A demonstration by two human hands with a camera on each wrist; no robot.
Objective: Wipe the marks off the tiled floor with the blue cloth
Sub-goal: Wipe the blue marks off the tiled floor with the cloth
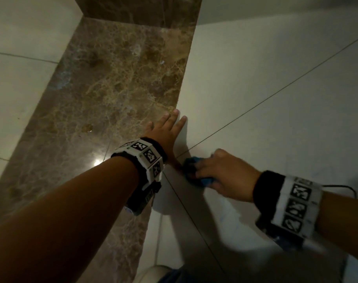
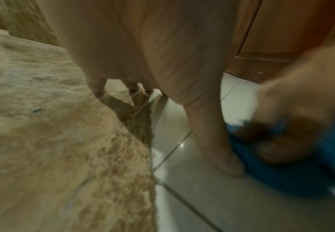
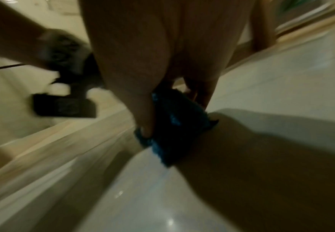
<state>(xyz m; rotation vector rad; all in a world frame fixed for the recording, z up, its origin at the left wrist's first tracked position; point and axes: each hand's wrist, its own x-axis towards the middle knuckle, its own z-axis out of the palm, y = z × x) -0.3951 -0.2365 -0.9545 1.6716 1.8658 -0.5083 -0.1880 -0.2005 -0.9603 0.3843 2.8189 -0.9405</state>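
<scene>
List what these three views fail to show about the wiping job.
- Marks under the blue cloth: hidden in the head view by the cloth and the right hand.
- Right hand's grip: blurred by motion in the left wrist view; dark in the right wrist view.
- Left hand palm contact with the floor: head view shows only its back.
- Faint marks on the white tile: too dim and small to tell.

Blue cloth (image 1: 202,176), dark in the shade. Pale grey-white floor tiles (image 1: 276,99) with thin dark lines between. Brown marble strip (image 1: 112,82) with light, wiggly veins and dark blotches. White wrist bands (image 1: 147,156) with black square patterns, black edges. Brown wooden door (image 2: 285,31).
</scene>
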